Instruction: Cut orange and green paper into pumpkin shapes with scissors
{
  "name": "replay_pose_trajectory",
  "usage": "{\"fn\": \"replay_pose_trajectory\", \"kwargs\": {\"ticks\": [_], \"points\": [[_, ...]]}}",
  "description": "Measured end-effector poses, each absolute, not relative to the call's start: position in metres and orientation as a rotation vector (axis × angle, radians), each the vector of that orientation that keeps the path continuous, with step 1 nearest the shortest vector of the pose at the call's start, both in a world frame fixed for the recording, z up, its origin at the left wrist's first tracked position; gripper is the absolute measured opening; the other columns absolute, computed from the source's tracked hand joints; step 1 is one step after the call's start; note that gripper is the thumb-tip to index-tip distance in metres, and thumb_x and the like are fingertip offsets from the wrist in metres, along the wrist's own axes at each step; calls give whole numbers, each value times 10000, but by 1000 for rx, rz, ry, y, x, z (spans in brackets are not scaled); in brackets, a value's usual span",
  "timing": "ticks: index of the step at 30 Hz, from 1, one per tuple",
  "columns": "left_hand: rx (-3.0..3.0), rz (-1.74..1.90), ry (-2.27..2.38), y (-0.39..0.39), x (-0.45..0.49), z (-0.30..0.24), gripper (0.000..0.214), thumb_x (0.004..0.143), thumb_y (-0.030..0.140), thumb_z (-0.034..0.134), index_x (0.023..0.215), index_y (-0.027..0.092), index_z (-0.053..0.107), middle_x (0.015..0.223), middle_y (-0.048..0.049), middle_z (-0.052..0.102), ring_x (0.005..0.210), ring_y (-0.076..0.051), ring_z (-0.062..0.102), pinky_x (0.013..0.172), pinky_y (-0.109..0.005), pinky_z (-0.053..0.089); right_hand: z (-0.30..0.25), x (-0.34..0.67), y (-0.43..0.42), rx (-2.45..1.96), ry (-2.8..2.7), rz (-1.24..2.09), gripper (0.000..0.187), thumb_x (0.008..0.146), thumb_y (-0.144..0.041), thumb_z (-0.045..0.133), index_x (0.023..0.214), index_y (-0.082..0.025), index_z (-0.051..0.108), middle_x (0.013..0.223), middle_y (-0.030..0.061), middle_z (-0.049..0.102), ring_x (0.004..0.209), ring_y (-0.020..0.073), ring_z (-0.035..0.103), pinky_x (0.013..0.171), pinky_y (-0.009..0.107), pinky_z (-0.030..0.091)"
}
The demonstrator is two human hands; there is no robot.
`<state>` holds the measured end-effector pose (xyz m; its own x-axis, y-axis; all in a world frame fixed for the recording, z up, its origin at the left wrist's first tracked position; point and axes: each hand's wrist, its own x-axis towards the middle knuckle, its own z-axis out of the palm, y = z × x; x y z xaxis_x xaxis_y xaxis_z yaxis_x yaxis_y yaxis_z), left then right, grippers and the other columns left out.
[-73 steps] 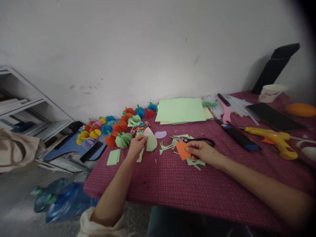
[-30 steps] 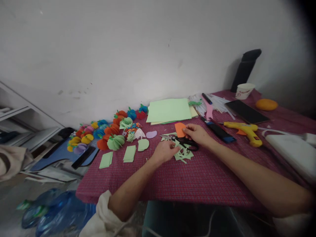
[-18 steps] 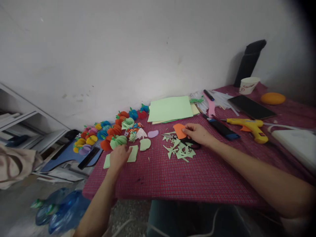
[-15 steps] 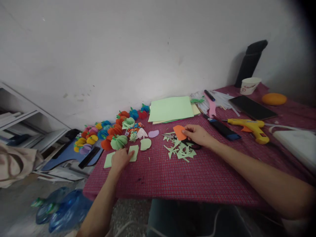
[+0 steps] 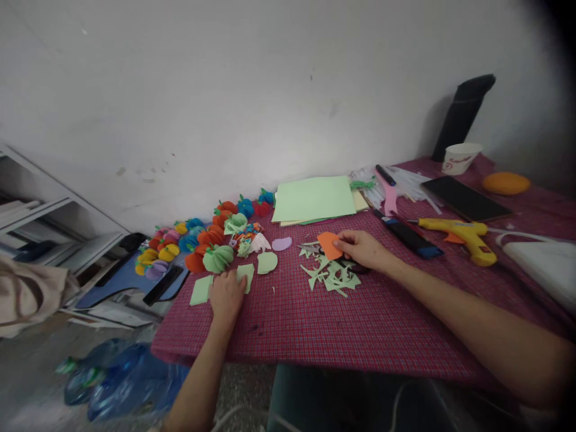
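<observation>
Two bare hands, one person's, over a red-checked table [image 5: 288,336].

Right hand [image 5: 363,249]: fingers pinched on one orange paper piece [image 5: 329,246], thumb on its near face, the piece raised above a dark scissors handle [image 5: 361,269] and a heap of pale green scraps [image 5: 335,279].

Left hand [image 5: 227,295]: low at the near left part of the table, between two stacks of pale green paper. Left stack [image 5: 200,291] just beside the fingers; right stack [image 5: 246,277] partly behind the thumb. Whether the fingers grip any paper, cannot tell.

Between the hands: one pale green cut shape [image 5: 267,263], rounded on one side; one lilac piece [image 5: 282,243] behind it.

Far left: many paper pumpkins [image 5: 219,258] in orange, green, blue, yellow and pink, clustered near small coloured scraps [image 5: 249,237].

Rear centre: large light green sheets [image 5: 312,199], lying flat in an uneven pile.

Right side: one yellow glue gun [image 5: 459,229], one dark flat phone-like slab [image 5: 468,198], one paper cup [image 5: 461,159], upright, one orange oval object [image 5: 506,183].
</observation>
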<state>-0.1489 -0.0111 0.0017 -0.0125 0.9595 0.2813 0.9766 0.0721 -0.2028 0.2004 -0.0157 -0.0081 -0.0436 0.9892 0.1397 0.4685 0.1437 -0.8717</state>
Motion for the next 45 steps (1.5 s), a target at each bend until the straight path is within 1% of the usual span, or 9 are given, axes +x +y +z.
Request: {"fn": "replay_pose_trajectory", "kwargs": {"ticks": [2,5,11,23,29,34,40,43,45], "points": [[-1911,-98,-2015,-14,-148,-1,425,822,435,324,1009,166,595,964,-116,604,907,-242,527,734,-334,357,-9,200,-16,-1440,-1638,822,266,773,-404,454,671,-169,528,489,-35,467,418,84,405,407,212,267],[-1913,-122,-2018,-14,-149,-3,429,820,447,317,926,168,625,940,-118,608,907,-254,520,721,-346,350,-9,200,-16,-1452,-1652,823,271,775,-406,453,655,-171,518,495,-34,468,422,85,409,407,212,274],[-1907,-133,-2065,-11,-152,-2,440,799,470,340,876,155,637,894,-125,622,910,-282,517,735,-381,342,-11,199,-16,-1463,-1650,848,272,778,-413,447,682,-173,531,505,-34,474,419,85,405,404,214,279],[-1892,-201,-2117,-7,-153,-6,397,771,458,390,873,150,619,892,-119,620,886,-267,529,729,-371,353,-5,196,-19,-1465,-1644,888,251,769,-400,457,683,-174,523,489,-40,472,417,87,407,416,211,292],[-1896,-232,-2199,-5,-153,-4,391,749,457,409,888,155,614,908,-123,624,910,-272,533,747,-378,358,-2,187,-27,-1332,-1752,982,252,775,-397,447,669,-178,512,504,-44,449,448,94,422,429,206,308],[-1903,-162,-2353,6,-155,2,400,706,467,443,886,158,623,922,-139,634,910,-295,547,752,-392,365,-7,180,-31,-1312,-1885,935,236,776,-370,449,664,-178,529,531,-32,501,467,101,440,453,214,306],[-1978,-119,-2332,10,-155,8,328,717,441,425,791,197,631,883,-96,652,865,-263,568,713,-359,377,-12,179,-32,-1265,-2041,894,212,785,-335,453,722,-167,565,614,-3,565,540,118,479,481,215,314],[-1948,-195,-2220,2,-167,17,378,744,472,388,839,197,629,912,-101,641,884,-255,561,722,-349,377,-11,180,-33,-1265,-2079,853,209,791,-320,443,717,-165,562,609,-3,557,536,115,470,481,213,307],[-1793,-217,-2223,-2,-186,24,431,758,490,364,910,183,625,959,-135,624,925,-277,548,743,-371,373,-9,180,-33,-1268,-2102,815,206,790,-311,443,698,-165,555,598,-5,543,537,114,463,484,213,303]]}}
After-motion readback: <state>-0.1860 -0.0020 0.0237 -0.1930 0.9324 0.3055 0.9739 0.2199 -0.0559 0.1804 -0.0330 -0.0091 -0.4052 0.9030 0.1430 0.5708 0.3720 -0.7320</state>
